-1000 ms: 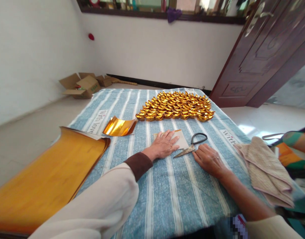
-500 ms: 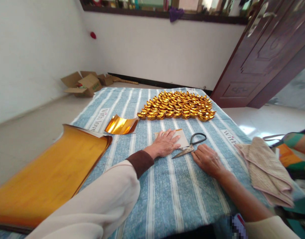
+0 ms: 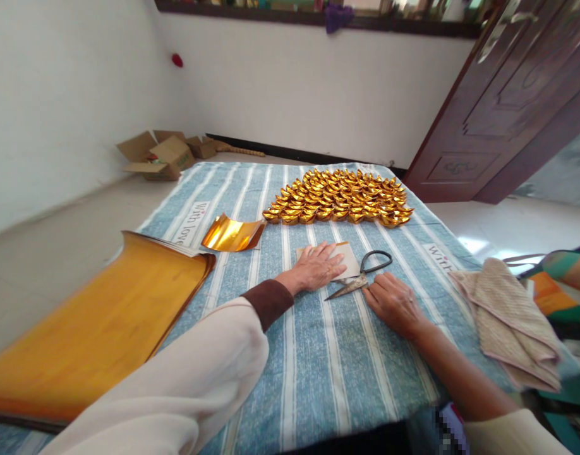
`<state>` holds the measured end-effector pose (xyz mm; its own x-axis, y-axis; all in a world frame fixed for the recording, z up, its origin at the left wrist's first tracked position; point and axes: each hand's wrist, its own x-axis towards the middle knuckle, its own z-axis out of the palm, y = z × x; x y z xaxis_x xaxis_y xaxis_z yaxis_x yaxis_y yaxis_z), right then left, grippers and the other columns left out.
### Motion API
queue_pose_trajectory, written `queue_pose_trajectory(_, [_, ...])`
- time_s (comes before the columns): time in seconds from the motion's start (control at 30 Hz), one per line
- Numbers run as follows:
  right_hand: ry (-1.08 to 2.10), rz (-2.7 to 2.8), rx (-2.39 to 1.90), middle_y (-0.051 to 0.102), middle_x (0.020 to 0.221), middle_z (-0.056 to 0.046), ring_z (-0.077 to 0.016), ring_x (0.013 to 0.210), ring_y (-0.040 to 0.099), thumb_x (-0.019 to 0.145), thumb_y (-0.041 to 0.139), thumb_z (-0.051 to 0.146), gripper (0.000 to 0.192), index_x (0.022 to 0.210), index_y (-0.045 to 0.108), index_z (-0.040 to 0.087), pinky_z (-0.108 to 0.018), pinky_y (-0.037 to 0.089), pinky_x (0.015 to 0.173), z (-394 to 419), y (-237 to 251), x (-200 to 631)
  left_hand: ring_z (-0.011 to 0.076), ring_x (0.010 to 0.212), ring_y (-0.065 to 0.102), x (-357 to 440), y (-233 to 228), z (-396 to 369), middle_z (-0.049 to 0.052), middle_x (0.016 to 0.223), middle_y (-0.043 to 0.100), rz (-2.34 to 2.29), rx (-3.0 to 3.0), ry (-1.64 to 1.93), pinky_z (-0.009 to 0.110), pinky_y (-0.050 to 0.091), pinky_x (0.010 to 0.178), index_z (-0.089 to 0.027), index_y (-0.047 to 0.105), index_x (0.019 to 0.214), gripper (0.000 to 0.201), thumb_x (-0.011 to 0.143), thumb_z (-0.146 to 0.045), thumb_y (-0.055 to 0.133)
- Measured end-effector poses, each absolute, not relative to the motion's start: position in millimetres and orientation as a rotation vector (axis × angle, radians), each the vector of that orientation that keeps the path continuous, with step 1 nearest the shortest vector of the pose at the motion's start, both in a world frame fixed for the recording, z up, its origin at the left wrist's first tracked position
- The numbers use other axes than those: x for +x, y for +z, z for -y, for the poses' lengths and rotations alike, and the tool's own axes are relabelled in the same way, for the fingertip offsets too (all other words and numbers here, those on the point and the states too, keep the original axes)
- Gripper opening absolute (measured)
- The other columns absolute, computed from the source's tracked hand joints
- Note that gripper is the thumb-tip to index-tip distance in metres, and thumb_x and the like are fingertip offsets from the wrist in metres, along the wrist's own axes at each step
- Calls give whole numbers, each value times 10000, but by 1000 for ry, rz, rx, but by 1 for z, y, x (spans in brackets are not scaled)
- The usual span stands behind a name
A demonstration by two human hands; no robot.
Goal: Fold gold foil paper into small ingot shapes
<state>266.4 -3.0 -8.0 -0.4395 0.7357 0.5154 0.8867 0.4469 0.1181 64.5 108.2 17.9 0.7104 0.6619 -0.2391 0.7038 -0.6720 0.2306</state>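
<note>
Left hand (image 3: 317, 266) at frame centre, palm down, fingers spread and flat on the pale grey rectangular paper sheet (image 3: 350, 262); pressing from above, nothing clasped. Sheet lies on the table (image 3: 313, 385), blue-and-white striped cloth on top; thin orange strip on sheet's far edge. Black-handled metal scissors (image 3: 349, 289) just right of centre, blades parted, tips toward lower left, one loop visible. Right hand (image 3: 392, 302) beside them, fingers curled in and touching scissors near the pivot; other loop hidden, can't tell if it's gripped. Shiny gold boat-shaped foil pieces (image 3: 337, 199) packed in rows, upper centre. Curled gold foil sheet (image 3: 233, 234) left of those. Big stack of matte golden-orange sheets (image 3: 105, 322), lower left. Folded beige towel (image 3: 512, 316), right edge of table.
</note>
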Motion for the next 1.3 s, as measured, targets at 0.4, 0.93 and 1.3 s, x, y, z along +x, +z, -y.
queue_pose_trajectory(0.4, [-518, 2355, -1339, 490, 639, -28, -183, 689, 435, 908, 496, 180, 307, 605, 540, 202, -316, 325, 650, 8, -7, 264, 299, 1449, 55, 68, 16, -114, 75, 1593, 98, -1049, 2577, -221, 572, 80, 1107, -282, 275, 1480, 561, 986, -514, 143])
queue_pose_trajectory(0.93, [-542, 2369, -1296, 493, 625, -30, -186, 673, 424, 904, 504, 178, 315, 592, 539, 201, -320, 302, 624, 7, -5, 251, 316, 1446, 76, 68, 22, -113, 92, 1585, 140, -1038, 2557, -203, 597, 91, 1095, -283, 321, 1460, 519, 993, -477, 201])
queue_pose_trajectory(1.3, [-508, 2368, -1276, 503, 645, -33, -186, 680, 435, 904, 502, 173, 294, 615, 545, 198, -321, 305, 625, 1, -4, 240, 327, 1436, 117, 67, 19, -114, 85, 1579, 174, -1020, 2602, -181, 608, 114, 1084, -310, 334, 1446, 499, 994, -483, 208])
